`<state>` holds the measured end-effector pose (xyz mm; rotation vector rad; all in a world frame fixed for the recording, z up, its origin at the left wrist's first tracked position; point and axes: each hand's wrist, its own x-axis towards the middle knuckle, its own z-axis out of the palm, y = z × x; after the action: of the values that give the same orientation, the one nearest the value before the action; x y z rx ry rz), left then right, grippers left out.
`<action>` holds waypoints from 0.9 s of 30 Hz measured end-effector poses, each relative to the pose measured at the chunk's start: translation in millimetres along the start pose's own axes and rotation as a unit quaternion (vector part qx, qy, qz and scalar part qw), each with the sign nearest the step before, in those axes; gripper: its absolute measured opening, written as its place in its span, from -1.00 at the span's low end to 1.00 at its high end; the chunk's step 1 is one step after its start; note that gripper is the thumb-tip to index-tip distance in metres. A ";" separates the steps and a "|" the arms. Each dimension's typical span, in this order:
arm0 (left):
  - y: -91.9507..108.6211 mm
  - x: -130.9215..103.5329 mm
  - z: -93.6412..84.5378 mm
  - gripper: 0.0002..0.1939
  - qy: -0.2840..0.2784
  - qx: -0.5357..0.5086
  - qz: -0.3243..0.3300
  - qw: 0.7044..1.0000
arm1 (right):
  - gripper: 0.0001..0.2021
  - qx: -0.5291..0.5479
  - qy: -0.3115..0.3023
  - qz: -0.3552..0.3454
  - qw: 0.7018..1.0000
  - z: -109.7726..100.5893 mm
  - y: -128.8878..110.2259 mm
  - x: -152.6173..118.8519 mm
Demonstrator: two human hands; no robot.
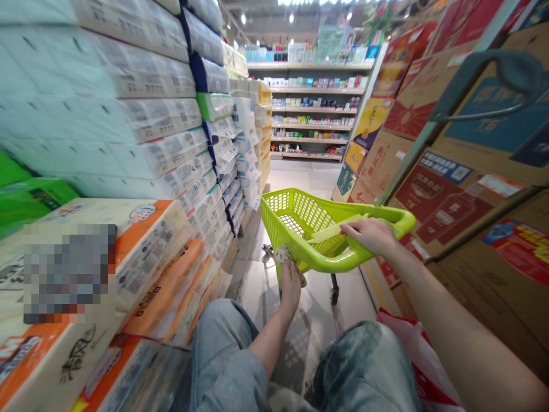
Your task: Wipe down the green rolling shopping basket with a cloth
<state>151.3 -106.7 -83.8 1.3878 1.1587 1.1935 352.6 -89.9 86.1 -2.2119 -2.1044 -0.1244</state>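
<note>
A lime-green shopping cart (pixel 317 223) with a latticed basket stands in front of my knees, and no goods show inside it. My right hand (pixel 371 233) is closed on the cart's green handle, near the flap at the basket's rear. Lower down, my left hand (pixel 290 280) presses a crumpled, pale patterned cloth (pixel 282 254) against the near left side of the cart. Its fingers are pressed together around the cloth.
Stacked tissue packs (pixel 158 114) line the left, with orange-and-cream packs (pixel 150 286) close by. Cardboard cartons (pixel 446 194) rise on the right, beside a grey hooked handle (pixel 514 74). A red-and-white bag (pixel 422 355) lies by my right knee. Stocked shelves (pixel 309 109) stand behind.
</note>
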 end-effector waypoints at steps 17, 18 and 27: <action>5.8 -8.4 1.4 -0.64 0.078 -0.025 0.020 0.996 | -0.50 0.008 0.016 -0.009 1.000 -5.7 -10.6 -8.7; 0.7 -6.3 -0.1 -0.64 0.075 -0.024 0.003 0.997 | -0.51 0.012 0.021 -0.015 1.000 -5.7 -10.5 -9.3; 15.1 -25.6 0.0 -0.60 0.064 -0.012 0.034 0.997 | -0.43 0.023 -0.012 -0.130 0.991 -6.3 -29.7 -17.9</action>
<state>150.4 -133.8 -71.6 1.3584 1.1898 1.3582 322.1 -106.9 90.4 -1.9144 -2.3723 -0.0658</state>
